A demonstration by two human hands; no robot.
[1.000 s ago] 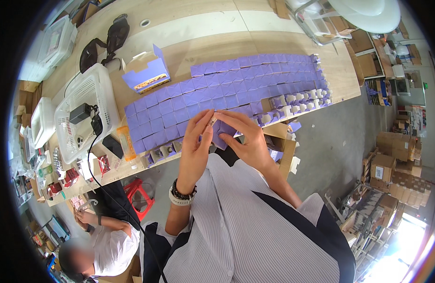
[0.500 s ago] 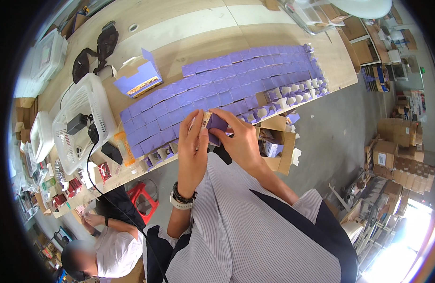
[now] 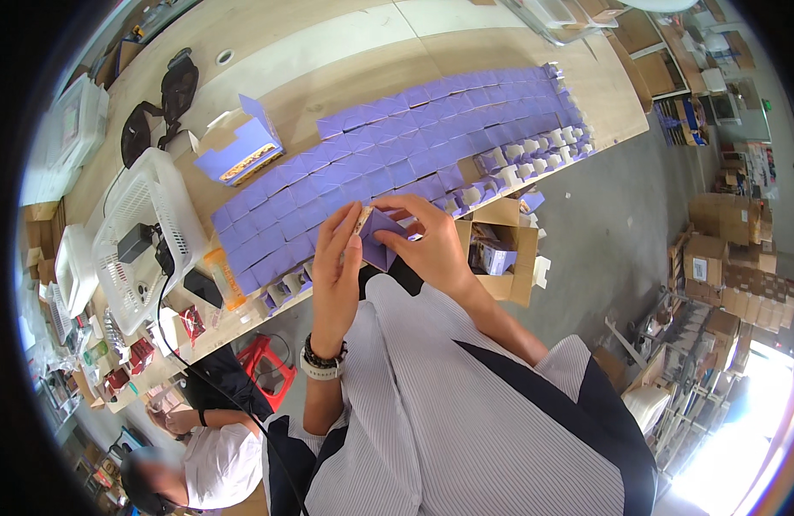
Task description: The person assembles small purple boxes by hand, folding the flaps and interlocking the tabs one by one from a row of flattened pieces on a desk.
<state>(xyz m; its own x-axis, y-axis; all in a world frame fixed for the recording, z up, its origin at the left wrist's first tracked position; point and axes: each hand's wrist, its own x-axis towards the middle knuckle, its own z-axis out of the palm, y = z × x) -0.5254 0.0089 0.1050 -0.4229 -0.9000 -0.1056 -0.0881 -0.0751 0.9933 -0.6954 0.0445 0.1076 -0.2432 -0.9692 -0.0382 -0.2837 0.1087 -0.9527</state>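
Note:
A small purple carton is held between my two hands, just in front of the table's near edge. My left hand has its fingers stretched up along the carton's left side, where a patterned edge shows. From the right, my right hand grips the carton, with its thumb against the purple face and its fingers curled over the top. My palms hide part of it. Just beyond, rows of matching purple cartons stand packed together on the table, and those along the near edge have raised white flaps.
A larger open purple box stands at the left, near a white plastic basket holding a black adapter. An open brown cardboard box is below the table's near edge. A co-worker sits at lower left, by a red stool.
The view has shifted slightly. My hands and the carton appear a little further left and lower, and the carton is tilted somewhat differently. Both hands keep their hold.

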